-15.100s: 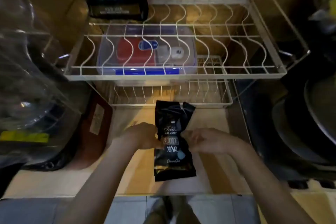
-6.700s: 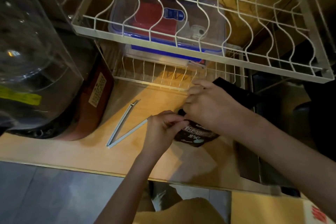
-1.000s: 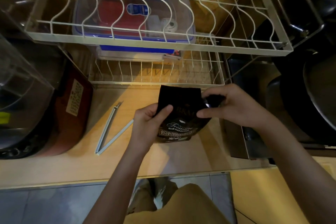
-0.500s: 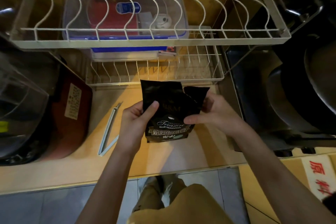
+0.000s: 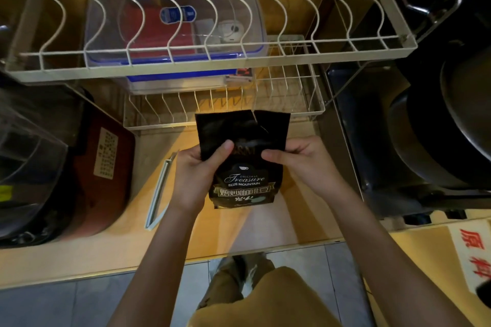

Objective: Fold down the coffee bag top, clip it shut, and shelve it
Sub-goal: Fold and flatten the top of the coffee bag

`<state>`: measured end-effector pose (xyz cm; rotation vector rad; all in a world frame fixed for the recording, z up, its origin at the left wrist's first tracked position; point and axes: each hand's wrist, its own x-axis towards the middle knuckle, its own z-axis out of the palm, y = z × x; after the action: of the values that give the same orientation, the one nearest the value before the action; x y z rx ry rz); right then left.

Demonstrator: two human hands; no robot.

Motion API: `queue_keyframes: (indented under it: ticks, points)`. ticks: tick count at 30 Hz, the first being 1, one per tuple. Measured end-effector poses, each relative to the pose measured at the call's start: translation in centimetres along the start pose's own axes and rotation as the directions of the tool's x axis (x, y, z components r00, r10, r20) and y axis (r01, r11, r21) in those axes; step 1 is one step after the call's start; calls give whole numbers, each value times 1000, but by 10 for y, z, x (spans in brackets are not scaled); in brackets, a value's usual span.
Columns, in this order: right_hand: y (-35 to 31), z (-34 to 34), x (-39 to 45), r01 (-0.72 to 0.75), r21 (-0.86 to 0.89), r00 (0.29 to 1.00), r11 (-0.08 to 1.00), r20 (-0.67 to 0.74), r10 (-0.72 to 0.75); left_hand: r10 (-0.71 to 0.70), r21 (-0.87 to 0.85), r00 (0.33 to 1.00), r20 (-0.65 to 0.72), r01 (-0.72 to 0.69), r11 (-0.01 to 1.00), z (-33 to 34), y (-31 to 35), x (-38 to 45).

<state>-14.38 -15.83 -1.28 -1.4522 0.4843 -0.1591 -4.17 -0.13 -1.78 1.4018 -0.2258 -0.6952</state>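
A black coffee bag [image 5: 244, 180] with gold and white lettering stands upright over the wooden counter [image 5: 111, 249]. My left hand [image 5: 198, 170] grips its left edge, thumb pressed on the front. My right hand [image 5: 297, 164] grips its right edge, thumb on the front too. The bag's flat top sticks up unfolded above both hands, with a small tear near its upper edge. A pale, long bag clip [image 5: 159, 191] lies on the counter just left of my left hand, hinged apart in a narrow V.
A white wire dish rack [image 5: 212, 61] hangs above the counter's back, with a clear plastic box [image 5: 175, 32] beneath it on a lower wire rack [image 5: 316, 111]. A dark red appliance [image 5: 103, 167] stands left. Black pans [image 5: 441, 125] fill the right. Grey floor tiles lie below the counter edge.
The bag's top has been straightened and stands flat and upright. My right thumb has come onto the bag's front. Both hands hold it a little nearer to me.
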Motion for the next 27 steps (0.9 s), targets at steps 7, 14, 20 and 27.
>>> queue_keyframes:
  ticks: [7, 14, 20, 27]
  points:
    - [7, 4, 5, -42, 127, 998, 991, -30, 46, -7, -31, 998, -61, 5, 1000, 4, 5, 14]
    - [4, 16, 14, -17, 272, 991, 962, -124, 52, 45, -56, 990, -130, -53, 997, 4, 5, 16]
    - [6, 23, 11, 21, 254, 978, 967, -204, 32, 114, 41, 983, -147, -109, 993, 3, 3, 14]
    - [10, 10, 7, -16, 127, 996, 992, -82, 27, 69, 192, 996, 54, -78, 978, -12, 6, 11]
